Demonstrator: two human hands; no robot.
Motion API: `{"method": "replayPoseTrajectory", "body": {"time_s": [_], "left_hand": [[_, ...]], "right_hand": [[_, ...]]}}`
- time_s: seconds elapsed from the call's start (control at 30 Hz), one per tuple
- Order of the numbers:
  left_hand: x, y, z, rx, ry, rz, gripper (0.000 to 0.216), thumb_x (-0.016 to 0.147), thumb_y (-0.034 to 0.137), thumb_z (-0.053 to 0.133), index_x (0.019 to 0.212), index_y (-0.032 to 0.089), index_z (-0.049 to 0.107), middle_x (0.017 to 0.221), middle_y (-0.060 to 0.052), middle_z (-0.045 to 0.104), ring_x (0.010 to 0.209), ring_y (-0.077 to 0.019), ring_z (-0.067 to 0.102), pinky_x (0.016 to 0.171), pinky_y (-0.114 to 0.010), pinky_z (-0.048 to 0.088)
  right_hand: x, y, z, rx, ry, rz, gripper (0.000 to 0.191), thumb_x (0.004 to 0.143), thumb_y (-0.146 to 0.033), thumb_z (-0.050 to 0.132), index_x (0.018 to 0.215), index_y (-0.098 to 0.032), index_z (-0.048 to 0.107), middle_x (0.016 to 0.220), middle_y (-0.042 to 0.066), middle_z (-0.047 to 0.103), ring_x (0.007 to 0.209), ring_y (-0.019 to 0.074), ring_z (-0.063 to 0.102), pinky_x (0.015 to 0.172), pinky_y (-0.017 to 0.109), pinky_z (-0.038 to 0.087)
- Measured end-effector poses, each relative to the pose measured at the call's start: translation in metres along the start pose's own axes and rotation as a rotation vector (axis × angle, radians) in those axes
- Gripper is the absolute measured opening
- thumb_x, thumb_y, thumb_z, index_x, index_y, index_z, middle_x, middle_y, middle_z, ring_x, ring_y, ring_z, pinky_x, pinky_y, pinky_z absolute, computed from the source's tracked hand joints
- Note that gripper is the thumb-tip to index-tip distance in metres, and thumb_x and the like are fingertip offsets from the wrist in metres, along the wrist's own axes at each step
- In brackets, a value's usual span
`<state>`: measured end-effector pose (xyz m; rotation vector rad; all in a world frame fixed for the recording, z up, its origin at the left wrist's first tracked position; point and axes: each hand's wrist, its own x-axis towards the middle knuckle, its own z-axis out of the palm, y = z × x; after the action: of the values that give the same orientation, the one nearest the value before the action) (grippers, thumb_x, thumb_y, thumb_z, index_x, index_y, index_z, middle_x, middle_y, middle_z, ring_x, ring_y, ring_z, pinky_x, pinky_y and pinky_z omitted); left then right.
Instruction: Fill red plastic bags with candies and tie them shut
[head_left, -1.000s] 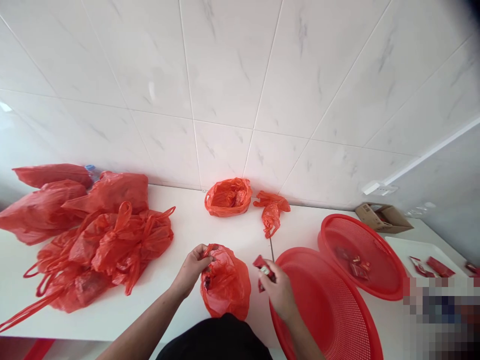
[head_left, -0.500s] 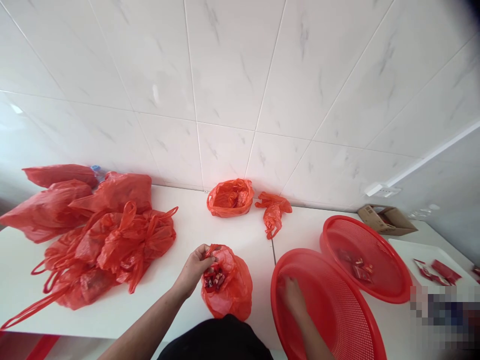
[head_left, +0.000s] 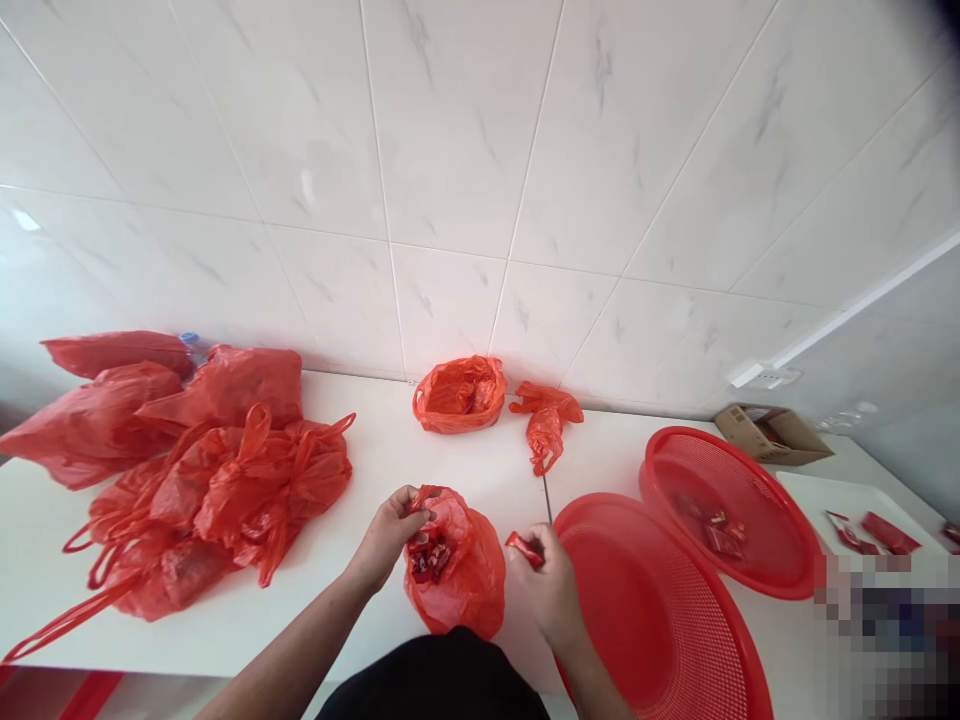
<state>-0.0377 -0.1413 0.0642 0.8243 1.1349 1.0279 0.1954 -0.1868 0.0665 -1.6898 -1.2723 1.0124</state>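
Note:
My left hand (head_left: 391,535) pinches the rim of a red plastic bag (head_left: 472,575) and keeps its mouth open. Inside lie several small dark-red wrapped packets (head_left: 429,556). To the right of the bag, my right hand (head_left: 551,580) is closed on a small red wrapped packet (head_left: 527,549), whose kind I cannot make out. That hand is over the left rim of the near red basket (head_left: 637,590), apart from the bag. The part of the basket behind my right hand and forearm is hidden.
Knotted red bags (head_left: 240,490) are heaped at the left. An open red bag (head_left: 460,395) and a crumpled one (head_left: 547,425) lie near the wall. At the right are a second red basket (head_left: 780,540) with several packets, a cardboard box (head_left: 795,440) and a white tray (head_left: 806,495).
My right hand has come up out of the near basket and moved left toward the bag, now with a red packet in its fingers. My left hand stays on the bag's rim.

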Motion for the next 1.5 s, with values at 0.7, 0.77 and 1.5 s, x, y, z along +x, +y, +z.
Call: {"method": "replayPoseTrajectory", "body": {"time_s": [0.7, 0.77, 1.5], "left_hand": [[-0.014, 0.057, 0.021, 0.105, 0.167, 0.104, 0.018, 0.071, 0.027, 0.067, 0.073, 0.021, 0.05, 0.07, 0.003, 0.058, 0.064, -0.0115, 0.054, 0.058, -0.022, 0.043], [-0.03, 0.073, 0.035, 0.151, -0.134, 0.092, 0.019, 0.07, 0.029, 0.071, 0.073, 0.021, 0.054, 0.073, 0.001, 0.061, 0.06, -0.0109, 0.052, 0.055, -0.024, 0.042], [-0.028, 0.086, 0.028, 0.651, 0.104, 0.388, 0.011, 0.07, 0.013, 0.059, 0.066, 0.023, 0.061, 0.075, 0.0, 0.061, 0.064, -0.0151, 0.052, 0.058, -0.027, 0.038]], "right_hand": [[0.011, 0.017, -0.002, -0.193, -0.312, -0.12, 0.012, 0.082, -0.024, 0.044, 0.075, -0.023, 0.053, 0.073, -0.001, 0.06, 0.065, 0.0144, 0.053, 0.062, 0.026, 0.038], [0.018, 0.009, -0.016, 0.038, -0.204, -0.056, 0.015, 0.084, -0.037, 0.047, 0.08, -0.023, 0.054, 0.076, 0.0, 0.062, 0.063, 0.0142, 0.053, 0.061, 0.027, 0.041], [0.042, -0.046, 0.007, 0.71, -0.201, 0.11, 0.04, 0.085, -0.053, 0.048, 0.108, -0.022, 0.059, 0.045, -0.012, 0.03, 0.04, 0.0078, 0.029, 0.049, 0.024, 0.04]]}}
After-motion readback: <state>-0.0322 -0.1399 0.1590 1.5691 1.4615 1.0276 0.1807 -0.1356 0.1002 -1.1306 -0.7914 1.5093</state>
